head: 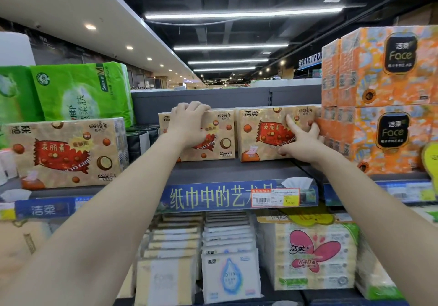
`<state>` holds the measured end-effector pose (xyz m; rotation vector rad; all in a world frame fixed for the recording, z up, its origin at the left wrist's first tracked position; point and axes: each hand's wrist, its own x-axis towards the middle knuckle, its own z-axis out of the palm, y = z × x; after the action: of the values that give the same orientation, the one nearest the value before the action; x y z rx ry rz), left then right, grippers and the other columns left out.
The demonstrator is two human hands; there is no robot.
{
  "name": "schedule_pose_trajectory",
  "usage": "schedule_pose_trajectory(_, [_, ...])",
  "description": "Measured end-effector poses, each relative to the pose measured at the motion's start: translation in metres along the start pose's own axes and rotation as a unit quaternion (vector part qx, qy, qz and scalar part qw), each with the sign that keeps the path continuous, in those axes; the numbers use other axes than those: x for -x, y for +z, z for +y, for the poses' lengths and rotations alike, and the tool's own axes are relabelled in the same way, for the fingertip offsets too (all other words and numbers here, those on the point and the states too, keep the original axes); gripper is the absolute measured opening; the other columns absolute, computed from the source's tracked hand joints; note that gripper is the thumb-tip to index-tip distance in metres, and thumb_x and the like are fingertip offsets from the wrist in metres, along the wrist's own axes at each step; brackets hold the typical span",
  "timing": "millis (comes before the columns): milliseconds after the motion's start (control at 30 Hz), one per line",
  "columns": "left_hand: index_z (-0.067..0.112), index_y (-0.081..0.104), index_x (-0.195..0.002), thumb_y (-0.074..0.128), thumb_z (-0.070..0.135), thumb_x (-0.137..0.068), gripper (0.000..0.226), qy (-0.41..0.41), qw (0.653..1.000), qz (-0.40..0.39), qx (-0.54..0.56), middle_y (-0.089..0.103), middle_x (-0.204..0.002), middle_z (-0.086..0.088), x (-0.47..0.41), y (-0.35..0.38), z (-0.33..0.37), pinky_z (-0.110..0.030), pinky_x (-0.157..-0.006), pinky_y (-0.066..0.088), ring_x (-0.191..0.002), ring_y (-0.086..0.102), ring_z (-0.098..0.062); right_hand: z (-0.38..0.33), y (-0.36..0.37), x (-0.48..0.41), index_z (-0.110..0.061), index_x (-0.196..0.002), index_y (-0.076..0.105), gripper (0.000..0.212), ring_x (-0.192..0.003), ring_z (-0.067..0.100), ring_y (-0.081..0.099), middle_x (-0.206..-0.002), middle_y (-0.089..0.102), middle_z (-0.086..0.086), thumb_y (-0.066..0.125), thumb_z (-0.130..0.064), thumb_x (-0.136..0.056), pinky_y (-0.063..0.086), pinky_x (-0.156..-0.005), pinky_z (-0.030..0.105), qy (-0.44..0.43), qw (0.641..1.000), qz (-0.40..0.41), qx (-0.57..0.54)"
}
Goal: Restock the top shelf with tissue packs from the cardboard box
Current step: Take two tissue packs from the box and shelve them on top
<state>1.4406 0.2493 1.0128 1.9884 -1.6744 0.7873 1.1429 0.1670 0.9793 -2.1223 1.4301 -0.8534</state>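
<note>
Two tan tissue packs with a red candy picture stand side by side at the back of the top shelf (232, 170). My left hand (187, 123) grips the top edge of the left pack (222, 137), fingers curled over it. My right hand (302, 139) presses its spread fingers flat against the front of the right pack (260, 127). A third pack of the same kind (64, 153) stands nearer the shelf's front at the left. The cardboard box is out of view.
Green paper packs (78, 89) stand stacked at the back left. Orange "Face" tissue packs (384, 106) are stacked two high at the right, touching the right tan pack. A blue label strip (213, 196) runs along the shelf edge. Lower shelves hold several other tissue packs (315, 256).
</note>
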Motion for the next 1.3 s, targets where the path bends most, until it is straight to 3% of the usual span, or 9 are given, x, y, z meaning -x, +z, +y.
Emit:
schedule_pose_trajectory(100, [0.024,0.059,-0.13,0.067,0.054,-0.087,0.053,0.012,0.997,0.071,0.036,0.058,-0.123,-0.001,0.008,0.002,0.05,-0.039,-0.095,0.042,-0.112,0.052,-0.023,-0.001,0.002,0.0,-0.058,-0.156,0.004,0.101,-0.152,0.042,-0.004,-0.166,-0.025,0.008,0.074,-0.03,-0.089,0.008,-0.122,0.053,0.002,1.0,0.004,-0.006])
schedule_pose_trajectory(200, [0.015,0.055,-0.119,0.069,0.061,-0.088,0.057,-0.042,0.99,-0.031,0.132,0.063,-0.106,0.0,0.011,0.015,0.1,-0.037,-0.082,0.052,-0.096,0.062,-0.021,0.001,0.003,-0.002,-0.058,-0.156,0.004,0.101,-0.152,0.042,-0.002,-0.166,-0.024,0.008,0.074,-0.029,-0.089,0.008,-0.122,0.053,0.003,1.0,0.007,-0.012])
schedule_pose_trajectory(400, [0.008,0.05,-0.126,0.081,0.015,-0.085,0.051,-0.139,0.959,-0.046,0.244,0.066,-0.115,-0.014,0.004,0.035,0.111,-0.043,-0.086,0.059,-0.107,0.066,-0.033,0.016,-0.001,-0.01,-0.05,-0.159,0.001,0.115,-0.157,0.033,0.003,-0.169,-0.022,0.005,0.082,-0.024,-0.081,0.019,-0.124,0.052,-0.021,0.993,-0.028,-0.114])
schedule_pose_trajectory(567, [0.013,0.053,-0.117,0.082,0.013,-0.086,0.042,-0.148,0.955,-0.027,0.256,0.066,-0.114,-0.01,0.0,0.037,0.111,-0.042,-0.085,0.06,-0.105,0.066,-0.029,0.021,-0.006,-0.012,-0.039,-0.162,0.005,0.115,-0.135,0.022,0.048,-0.167,0.023,0.002,0.081,-0.017,-0.079,0.044,-0.105,0.034,-0.034,0.972,-0.032,-0.232])
schedule_pose_trajectory(767, [0.01,0.048,-0.131,0.083,0.012,-0.086,0.057,-0.159,0.959,-0.028,0.232,0.067,-0.119,-0.013,-0.001,0.043,0.121,-0.043,-0.087,0.061,-0.111,0.067,-0.033,0.03,-0.01,-0.018,-0.028,-0.164,0.013,0.101,-0.138,0.022,0.043,-0.163,0.033,0.003,0.075,-0.007,-0.086,0.037,-0.114,0.04,-0.023,0.962,-0.009,-0.273])
schedule_pose_trajectory(867, [0.009,0.044,-0.137,0.087,0.016,-0.082,0.07,-0.166,0.958,-0.036,0.232,0.066,-0.126,-0.014,-0.001,0.042,0.123,-0.043,-0.089,0.06,-0.116,0.065,-0.034,0.03,-0.012,-0.014,-0.028,-0.163,0.017,0.093,-0.119,0.023,0.058,-0.145,0.05,0.001,0.068,-0.002,-0.09,0.051,-0.101,0.046,-0.014,0.958,0.004,-0.287])
schedule_pose_trajectory(1000, [0.008,0.043,-0.136,0.088,0.019,-0.082,0.071,-0.19,0.96,-0.041,0.203,0.067,-0.119,-0.014,-0.002,0.039,0.128,-0.045,-0.083,0.061,-0.11,0.068,-0.035,0.028,-0.014,-0.015,-0.038,-0.162,0.02,0.092,-0.126,0.026,0.052,-0.161,0.033,0.003,0.061,0.005,-0.092,0.04,-0.107,0.06,-0.004,0.95,-0.002,-0.312])
schedule_pose_trajectory(1200, [0.005,0.043,-0.138,0.088,0.02,-0.083,0.073,-0.211,0.958,-0.045,0.188,0.069,-0.118,-0.014,-0.004,0.035,0.137,-0.035,-0.069,0.051,-0.11,0.069,-0.033,0.032,-0.009,-0.022,-0.035,-0.162,0.014,0.099,-0.138,0.024,0.042,-0.165,0.028,0.0,0.063,0.009,-0.089,0.044,-0.092,0.039,-0.001,0.945,-0.025,-0.326])
schedule_pose_trajectory(1300, [0.006,0.044,-0.136,0.087,0.018,-0.084,0.069,-0.215,0.955,-0.047,0.2,0.068,-0.12,-0.014,-0.004,0.033,0.139,-0.032,-0.068,0.047,-0.113,0.068,-0.033,0.035,-0.008,-0.03,-0.031,-0.163,0.008,0.113,-0.147,0.027,0.036,-0.167,0.025,0.002,0.069,0.009,-0.077,0.04,-0.113,0.046,-0.001,0.947,-0.055,-0.318])
